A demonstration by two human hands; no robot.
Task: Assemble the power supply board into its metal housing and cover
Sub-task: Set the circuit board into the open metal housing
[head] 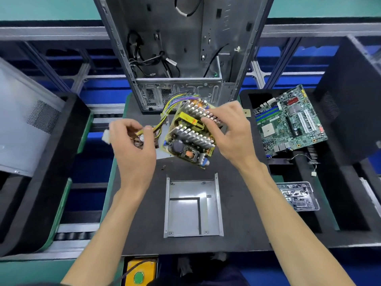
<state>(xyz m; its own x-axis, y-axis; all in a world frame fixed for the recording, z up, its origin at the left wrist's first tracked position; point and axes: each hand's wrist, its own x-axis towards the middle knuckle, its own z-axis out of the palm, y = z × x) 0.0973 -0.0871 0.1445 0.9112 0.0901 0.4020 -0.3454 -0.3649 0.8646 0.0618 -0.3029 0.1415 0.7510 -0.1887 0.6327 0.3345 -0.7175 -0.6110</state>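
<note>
Power supply board (190, 133) is held tilted above the dark surface (237, 213), gripped at its 3 o'clock edge by the right hand (231, 131). Silver finned heatsinks, a yellow transformer and coloured wires are carried on it. At its 9 o'clock, wires are pinched by the left hand (132, 145). Open metal housing (192, 207) lies at 6 o'clock.

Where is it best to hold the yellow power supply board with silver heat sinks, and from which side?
Probably by its bare outer edges, from the sides. The yellow power supply board is tilted, its top crowded with finned heat sinks, and wires leave its far-left corner. The right hand grips it from the right; the left hand holds the wires.
</note>
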